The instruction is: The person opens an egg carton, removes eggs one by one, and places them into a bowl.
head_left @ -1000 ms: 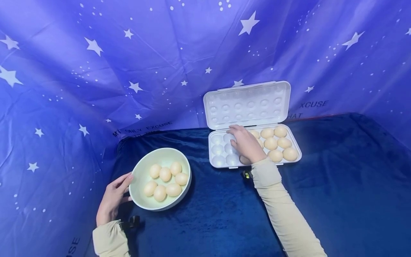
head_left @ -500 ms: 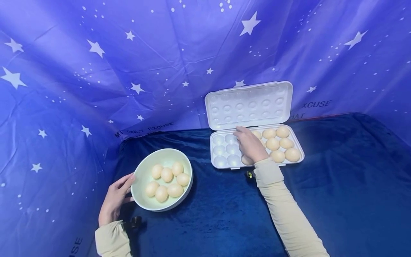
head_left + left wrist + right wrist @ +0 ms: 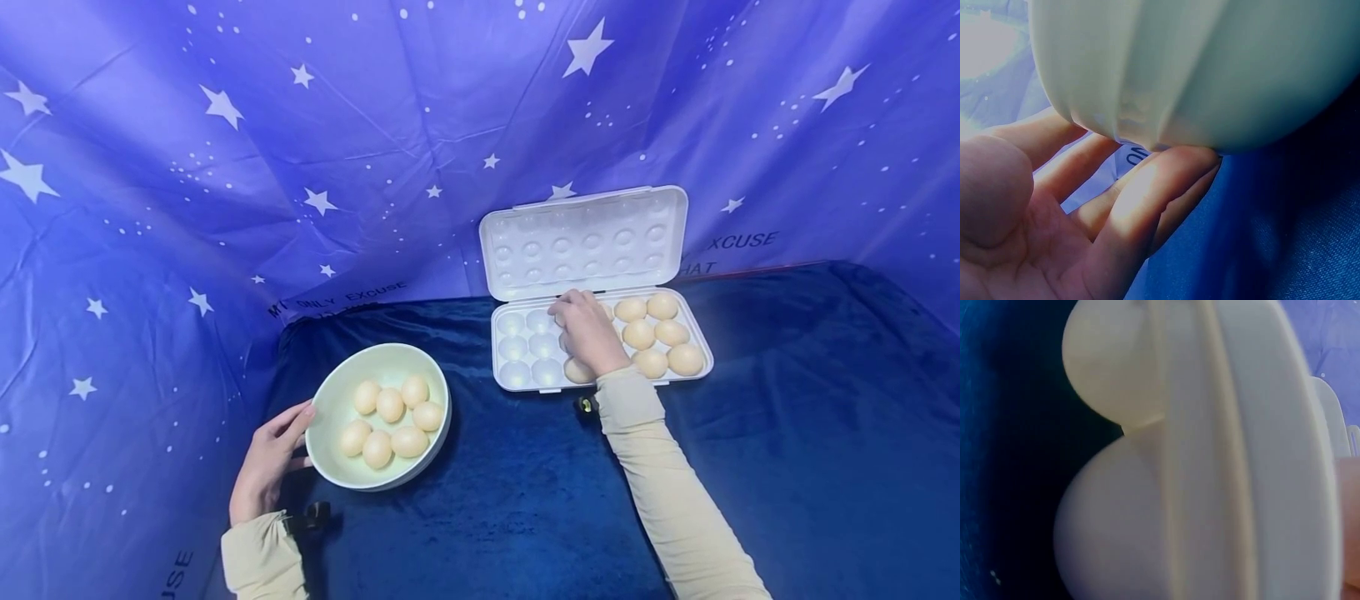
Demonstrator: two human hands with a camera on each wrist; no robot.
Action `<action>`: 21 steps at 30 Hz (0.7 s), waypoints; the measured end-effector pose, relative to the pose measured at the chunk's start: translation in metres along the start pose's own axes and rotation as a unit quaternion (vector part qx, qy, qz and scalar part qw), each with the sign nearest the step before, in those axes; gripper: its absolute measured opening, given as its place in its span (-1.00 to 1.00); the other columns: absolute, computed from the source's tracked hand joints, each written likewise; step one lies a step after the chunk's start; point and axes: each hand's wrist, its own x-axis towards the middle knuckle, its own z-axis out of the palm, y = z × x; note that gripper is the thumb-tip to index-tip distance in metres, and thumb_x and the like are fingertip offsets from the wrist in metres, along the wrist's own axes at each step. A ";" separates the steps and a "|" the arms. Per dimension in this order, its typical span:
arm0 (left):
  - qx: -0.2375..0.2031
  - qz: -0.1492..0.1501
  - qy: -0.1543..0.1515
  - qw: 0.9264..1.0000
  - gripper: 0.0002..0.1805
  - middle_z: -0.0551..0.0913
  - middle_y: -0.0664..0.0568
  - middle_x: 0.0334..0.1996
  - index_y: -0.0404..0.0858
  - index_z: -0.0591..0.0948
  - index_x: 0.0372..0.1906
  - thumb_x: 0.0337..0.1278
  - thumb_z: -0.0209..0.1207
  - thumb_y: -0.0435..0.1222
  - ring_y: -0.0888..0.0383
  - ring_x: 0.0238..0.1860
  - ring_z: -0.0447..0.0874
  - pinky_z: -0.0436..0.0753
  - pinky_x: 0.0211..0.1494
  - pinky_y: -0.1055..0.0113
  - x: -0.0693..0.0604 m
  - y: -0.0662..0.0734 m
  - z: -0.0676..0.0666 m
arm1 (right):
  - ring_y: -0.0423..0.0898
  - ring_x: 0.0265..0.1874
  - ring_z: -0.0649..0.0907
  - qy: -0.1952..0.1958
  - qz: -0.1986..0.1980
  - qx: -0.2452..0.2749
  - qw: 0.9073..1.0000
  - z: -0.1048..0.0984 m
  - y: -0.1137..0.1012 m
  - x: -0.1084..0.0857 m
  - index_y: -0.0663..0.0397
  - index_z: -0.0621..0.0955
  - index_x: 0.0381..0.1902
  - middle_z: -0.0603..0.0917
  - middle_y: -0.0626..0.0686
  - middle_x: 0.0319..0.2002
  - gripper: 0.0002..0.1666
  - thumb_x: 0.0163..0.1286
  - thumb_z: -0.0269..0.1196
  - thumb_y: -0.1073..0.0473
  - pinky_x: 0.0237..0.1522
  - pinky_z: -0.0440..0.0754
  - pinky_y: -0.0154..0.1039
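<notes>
My left hand [image 3: 266,462] holds the pale green bowl [image 3: 330,392] by its left side, a digit at the rim and other fingers lower down. In the left wrist view, fingertips touch the underside of the bowl [image 3: 1197,69]. Several light-brown eggs [image 3: 390,406] lie in it. Over the middle of the open white egg carton [image 3: 517,385] is my right hand [image 3: 592,333], fingers bent down at the back row. Whether they grip an egg is hidden. Eggs [image 3: 639,335] fill the carton's right part; its left cups show bare. The right wrist view shows the carton's underside [image 3: 1116,512] close up.
The carton's raised lid [image 3: 585,242] leans back near a purple star-printed curtain [image 3: 405,125]. Dark blue cloth [image 3: 510,492] covers the table, including between bowl and carton. Dark wrist-camera mounts sit by both cuffs.
My right hand has shifted slightly right over the carton, and its fingers have drawn in more. The left hand and bowl stay the same, apart from a slight shift of the whole head view.
</notes>
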 end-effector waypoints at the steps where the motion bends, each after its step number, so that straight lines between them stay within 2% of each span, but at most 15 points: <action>1: 0.000 0.000 0.000 1.000 -0.26 0.64 0.43 -0.22 -0.37 0.35 0.42 0.37 0.16 0.04 0.38 -0.23 0.71 0.77 -0.24 0.23 0.000 0.000 0.000 | 0.26 0.06 0.48 -0.003 0.001 0.000 1.000 0.000 0.000 0.000 0.37 0.64 0.01 0.59 0.30 0.04 -0.50 0.03 0.19 0.55 0.14 0.48 0.13; 6: -0.001 -0.001 0.001 1.000 -0.27 0.64 0.44 -0.23 -0.37 0.36 0.41 0.36 0.16 0.04 0.38 -0.23 0.71 0.77 -0.24 0.23 0.000 0.000 0.000 | 0.27 0.12 0.45 -0.019 0.015 0.005 1.000 0.001 0.005 0.000 0.34 0.63 0.06 0.57 0.30 0.09 -0.49 0.10 0.19 0.55 0.23 0.41 0.13; 11: -0.002 0.000 -0.001 1.000 -0.26 0.64 0.44 -0.23 -0.37 0.35 0.42 0.36 0.16 0.04 0.37 -0.23 0.72 0.77 -0.24 0.22 0.001 0.001 0.000 | 0.26 0.08 0.44 -0.006 0.025 0.019 1.000 0.000 0.008 0.001 0.31 0.66 0.02 0.58 0.28 0.05 -0.52 0.13 0.14 0.57 0.16 0.45 0.13; 16: 0.000 -0.002 -0.001 1.000 -0.27 0.64 0.45 -0.23 -0.35 0.36 0.42 0.36 0.16 0.05 0.38 -0.23 0.71 0.77 -0.25 0.23 0.000 0.001 -0.001 | 0.28 0.03 0.45 0.009 0.023 0.026 0.999 -0.001 0.008 0.000 0.30 0.67 -0.06 0.59 0.32 0.00 -0.65 0.20 0.19 0.55 0.14 0.45 0.14; 21: 0.004 -0.003 -0.005 1.000 -0.28 0.65 0.46 -0.23 -0.33 0.38 0.41 0.36 0.16 0.05 0.39 -0.21 0.71 0.76 -0.25 0.26 0.000 0.000 -0.001 | 0.28 0.04 0.45 0.004 0.031 0.020 0.999 0.001 0.012 0.001 0.32 0.64 0.04 0.61 0.35 0.02 -0.64 0.26 0.22 0.50 0.20 0.42 0.12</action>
